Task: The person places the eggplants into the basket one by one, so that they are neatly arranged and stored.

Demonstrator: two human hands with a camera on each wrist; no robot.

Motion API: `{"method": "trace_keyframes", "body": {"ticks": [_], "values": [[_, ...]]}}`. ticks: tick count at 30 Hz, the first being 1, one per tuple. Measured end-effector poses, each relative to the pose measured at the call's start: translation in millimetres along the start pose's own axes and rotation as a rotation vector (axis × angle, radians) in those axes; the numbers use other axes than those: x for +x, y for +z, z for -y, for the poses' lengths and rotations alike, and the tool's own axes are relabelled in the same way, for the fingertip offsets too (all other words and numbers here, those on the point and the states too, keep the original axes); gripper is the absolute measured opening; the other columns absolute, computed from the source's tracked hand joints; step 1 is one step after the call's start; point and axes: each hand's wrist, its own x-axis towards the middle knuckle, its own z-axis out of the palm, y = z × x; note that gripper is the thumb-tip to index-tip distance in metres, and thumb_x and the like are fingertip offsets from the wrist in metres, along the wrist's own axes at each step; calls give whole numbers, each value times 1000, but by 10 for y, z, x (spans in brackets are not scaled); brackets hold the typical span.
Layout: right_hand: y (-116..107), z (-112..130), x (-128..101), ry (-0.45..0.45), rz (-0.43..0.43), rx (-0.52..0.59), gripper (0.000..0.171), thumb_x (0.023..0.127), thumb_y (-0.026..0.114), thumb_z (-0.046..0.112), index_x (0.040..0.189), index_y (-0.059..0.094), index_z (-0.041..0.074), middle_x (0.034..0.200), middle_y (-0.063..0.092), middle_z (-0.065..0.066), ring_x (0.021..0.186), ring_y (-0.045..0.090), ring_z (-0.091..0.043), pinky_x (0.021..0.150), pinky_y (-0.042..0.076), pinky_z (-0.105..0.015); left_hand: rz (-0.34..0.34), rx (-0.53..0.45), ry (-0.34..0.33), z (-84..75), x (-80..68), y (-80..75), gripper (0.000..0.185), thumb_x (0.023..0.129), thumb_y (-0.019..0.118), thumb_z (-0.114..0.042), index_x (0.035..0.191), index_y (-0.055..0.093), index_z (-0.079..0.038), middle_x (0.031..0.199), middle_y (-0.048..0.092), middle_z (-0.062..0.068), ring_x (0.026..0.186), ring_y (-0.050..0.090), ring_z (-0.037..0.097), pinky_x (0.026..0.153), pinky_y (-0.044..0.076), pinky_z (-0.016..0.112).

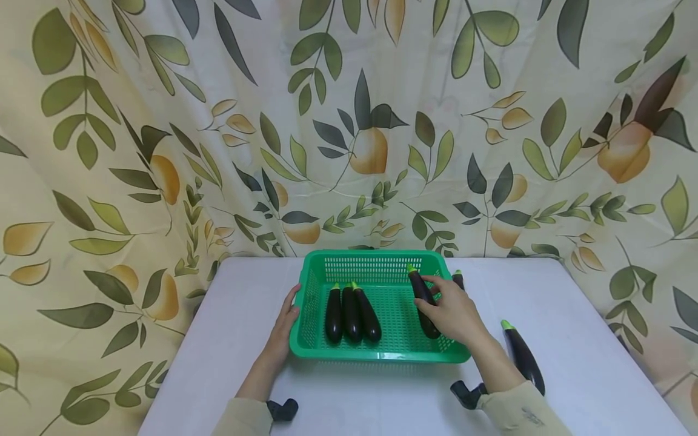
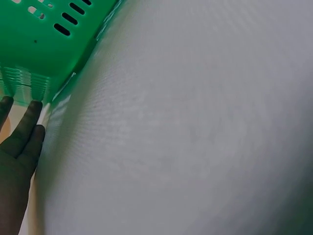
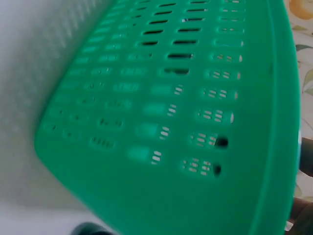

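A green plastic basket (image 1: 382,356) stands on the table, with three dark eggplants (image 1: 351,315) side by side in its left half. My right hand (image 1: 454,310) grips another eggplant (image 1: 425,303) over the basket's right half, its green stem end pointing away from me. Whether that eggplant touches the basket floor I cannot tell. My left hand (image 1: 280,333) touches the basket's left side, and its fingers extend along the wall in the left wrist view. The right wrist view is mostly the basket's slotted outer wall (image 3: 244,196), with only fingertips (image 3: 306,156) at the right edge.
One eggplant (image 1: 525,357) lies on the white table (image 1: 229,339) right of the basket. Another eggplant (image 1: 458,278) is partly hidden behind my right hand. A leaf-and-fruit patterned curtain (image 1: 382,206) hangs behind the table. Dark wrist-worn devices (image 1: 283,410) sit near both sleeves.
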Motion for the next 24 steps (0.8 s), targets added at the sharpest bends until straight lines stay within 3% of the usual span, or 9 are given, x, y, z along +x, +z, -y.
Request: {"method": "trace_keyframes", "body": {"ticks": [24], "values": [[311,100,218,12,28,-18,59,97,71,29,149,54,6,120,66,-19,98,61,-28,67,52,-34,-6,3,-12,-31,-10,18,46,110,27,-55,155,24,-61,174,15,-6,162,10,36,120,8,76]]}}
